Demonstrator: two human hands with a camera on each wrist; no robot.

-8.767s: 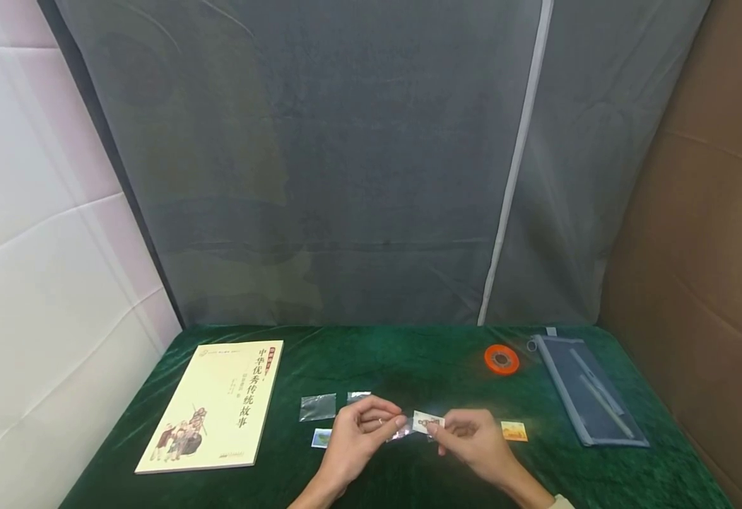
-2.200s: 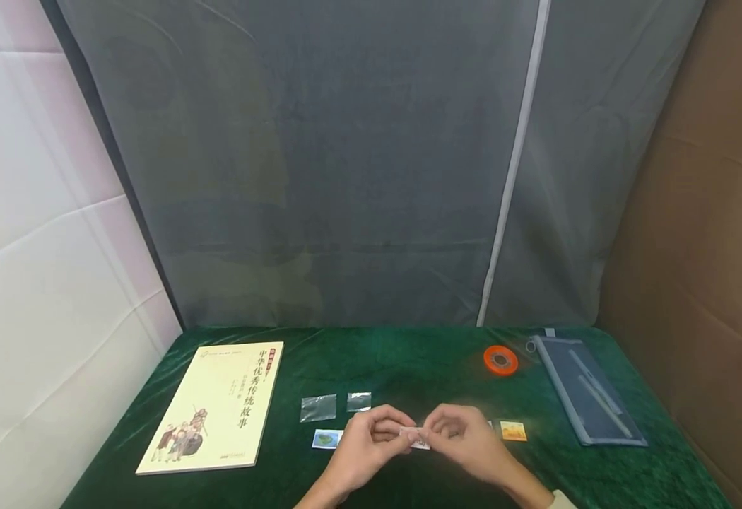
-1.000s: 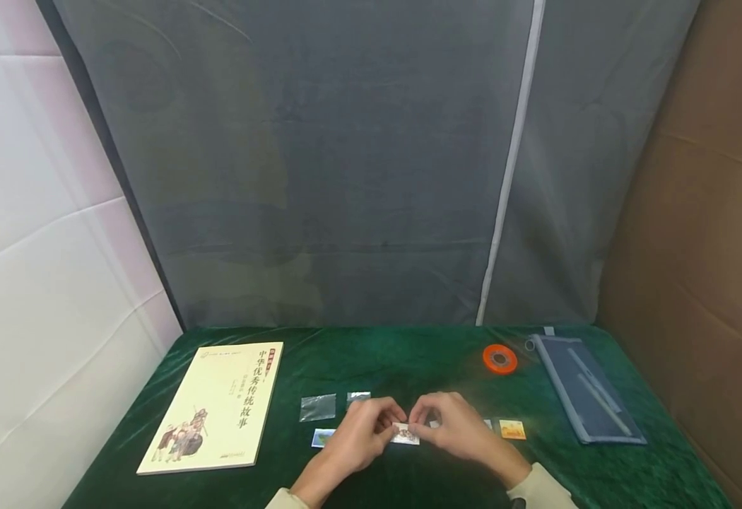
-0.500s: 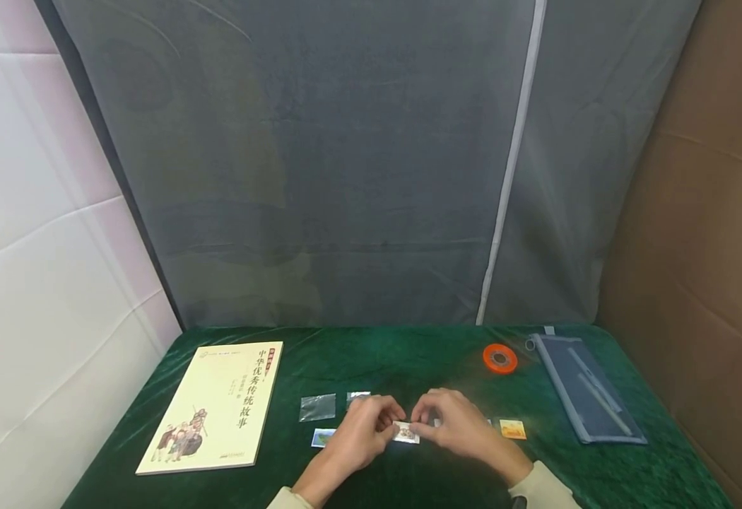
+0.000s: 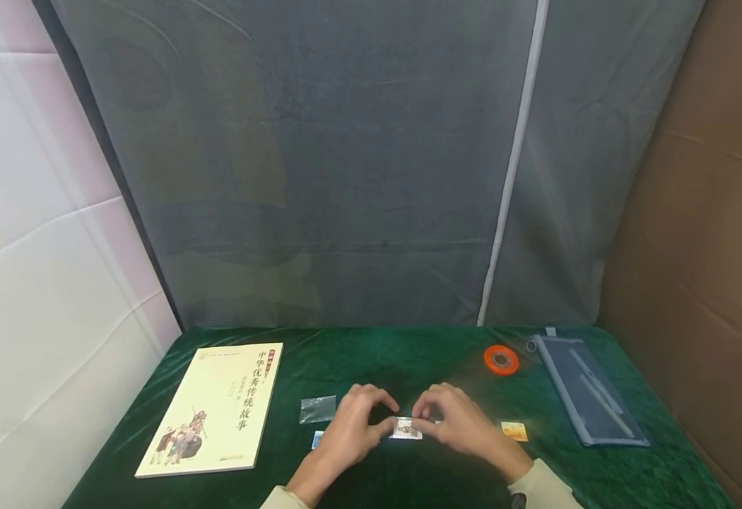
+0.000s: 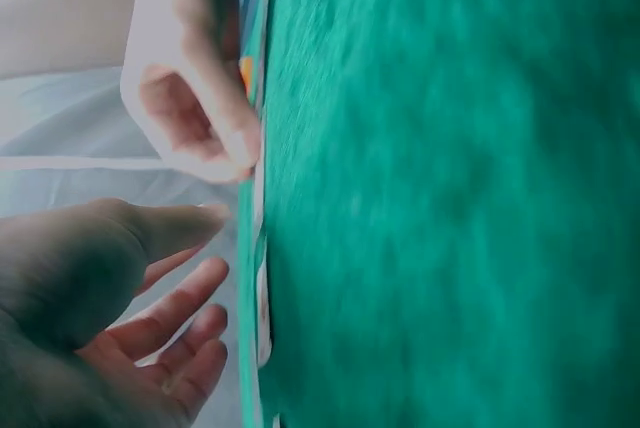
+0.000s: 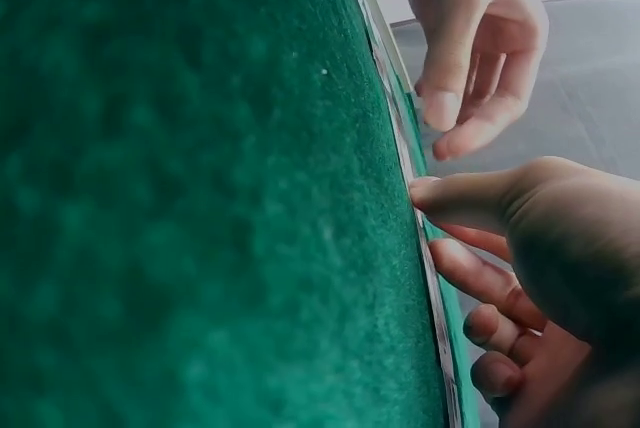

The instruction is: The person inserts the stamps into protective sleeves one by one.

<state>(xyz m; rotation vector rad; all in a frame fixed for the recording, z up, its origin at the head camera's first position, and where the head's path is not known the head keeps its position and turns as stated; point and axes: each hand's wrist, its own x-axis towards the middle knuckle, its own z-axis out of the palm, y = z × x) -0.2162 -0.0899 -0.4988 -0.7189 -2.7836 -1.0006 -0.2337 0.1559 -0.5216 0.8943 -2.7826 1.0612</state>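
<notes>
A small pale stamp (image 5: 407, 428) with a printed picture lies on the green cloth between both hands. My left hand (image 5: 358, 424) is at its left side, thumb and forefinger apart. In the left wrist view the left fingers (image 6: 205, 288) are spread with nothing between them. My right hand (image 5: 456, 424) touches the stamp's right edge with the thumb. In the right wrist view the right thumb (image 7: 465, 196) rests at a thin flat edge on the cloth, the other fingers loosely bent and apart from it. A blue stamp (image 5: 317, 439) is partly hidden behind the left hand.
A clear plastic sleeve (image 5: 318, 409) lies left of the hands, and a yellow stamp (image 5: 514, 431) on the right. Farther out are a cream book (image 5: 212, 410), an orange disc (image 5: 501, 360) and a blue mesh pouch (image 5: 590, 392) with pen-like sticks inside.
The stamp, earlier held up in the right hand, then between both hands, now lies on the cloth. The left fingers have spread and drawn slightly away.
</notes>
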